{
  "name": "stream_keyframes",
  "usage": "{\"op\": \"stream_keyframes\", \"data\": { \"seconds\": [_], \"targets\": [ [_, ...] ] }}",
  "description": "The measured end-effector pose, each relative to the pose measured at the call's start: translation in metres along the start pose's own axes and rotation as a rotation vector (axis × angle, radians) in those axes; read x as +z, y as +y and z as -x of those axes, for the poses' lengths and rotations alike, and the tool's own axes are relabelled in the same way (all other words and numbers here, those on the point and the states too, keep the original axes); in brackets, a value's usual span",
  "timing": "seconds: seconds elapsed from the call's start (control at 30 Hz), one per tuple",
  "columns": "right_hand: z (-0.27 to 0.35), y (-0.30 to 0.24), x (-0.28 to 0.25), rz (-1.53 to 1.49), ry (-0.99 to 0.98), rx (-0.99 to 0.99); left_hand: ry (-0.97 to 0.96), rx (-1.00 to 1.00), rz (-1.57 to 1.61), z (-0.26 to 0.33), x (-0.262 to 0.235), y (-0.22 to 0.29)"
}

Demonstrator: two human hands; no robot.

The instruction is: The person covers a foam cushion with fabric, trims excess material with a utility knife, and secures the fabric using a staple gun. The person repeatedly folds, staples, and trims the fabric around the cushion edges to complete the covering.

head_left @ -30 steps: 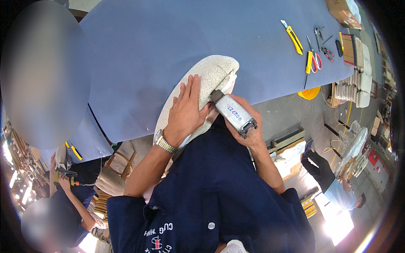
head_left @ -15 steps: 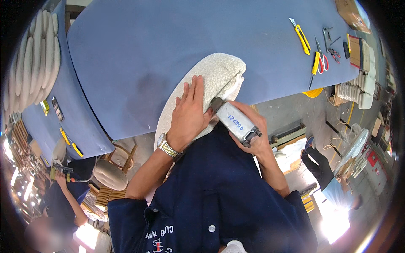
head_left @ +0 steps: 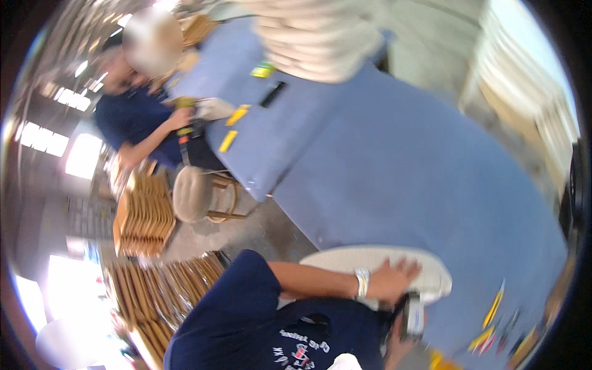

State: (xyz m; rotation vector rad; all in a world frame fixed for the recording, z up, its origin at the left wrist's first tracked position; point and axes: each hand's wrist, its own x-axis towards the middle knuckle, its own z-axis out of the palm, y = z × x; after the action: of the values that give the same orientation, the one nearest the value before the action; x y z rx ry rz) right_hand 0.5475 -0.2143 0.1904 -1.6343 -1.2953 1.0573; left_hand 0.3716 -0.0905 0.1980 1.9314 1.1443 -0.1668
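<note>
A pale, fabric-covered padded panel [head_left: 345, 256] with a rounded end lies at the near edge of the blue table. My left hand [head_left: 394, 280], a metal watch on its wrist, rests flat on its upper face with fingers spread. Close beside it, at the panel's near edge, my right hand [head_left: 398, 346] grips a silver and black staple gun [head_left: 415, 316]. The gun partly covers that hand, and motion blurs both. Whether the gun's nose touches the panel I cannot tell.
The blue table [head_left: 425, 179] bears a stack of pale pads [head_left: 317, 40] at the far side. A yellow cutter [head_left: 493, 305] and scissors [head_left: 484, 339] lie right. Across the left table a co-worker [head_left: 135, 129] holds a tool. A stool [head_left: 192, 194] and wooden parts [head_left: 145, 213] stand left.
The view has swung sharply left, bringing the co-worker and pad stack into clearer sight. My left hand remains on the panel, and my right hand still holds the staple gun.
</note>
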Motion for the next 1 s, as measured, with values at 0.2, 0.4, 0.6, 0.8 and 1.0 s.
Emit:
{"op": "stream_keyframes", "data": {
  "seconds": [0.2, 0.4, 0.6, 0.8, 1.0],
  "targets": [
    [-0.01, -0.019, -0.017, 0.209, -0.231, -0.17, 0.044, 0.019, 0.021, 0.0, -0.002, 0.002],
    [-0.016, -0.006, -0.023, 0.285, -0.227, -0.242, 0.104, 0.011, 0.041, -0.01, 0.015, 0.0],
    [-0.017, 0.0, -0.022, 0.262, -0.22, -0.191, 0.069, 0.028, 0.021, -0.01, 0.01, -0.001],
    [-0.016, 0.006, -0.022, 0.241, -0.24, -0.143, 0.084, 0.017, 0.035, -0.012, 0.017, -0.003],
    [-0.017, 0.01, -0.024, 0.234, -0.26, -0.132, 0.045, 0.017, 0.042, -0.006, 0.004, 0.002]
  ]
}}
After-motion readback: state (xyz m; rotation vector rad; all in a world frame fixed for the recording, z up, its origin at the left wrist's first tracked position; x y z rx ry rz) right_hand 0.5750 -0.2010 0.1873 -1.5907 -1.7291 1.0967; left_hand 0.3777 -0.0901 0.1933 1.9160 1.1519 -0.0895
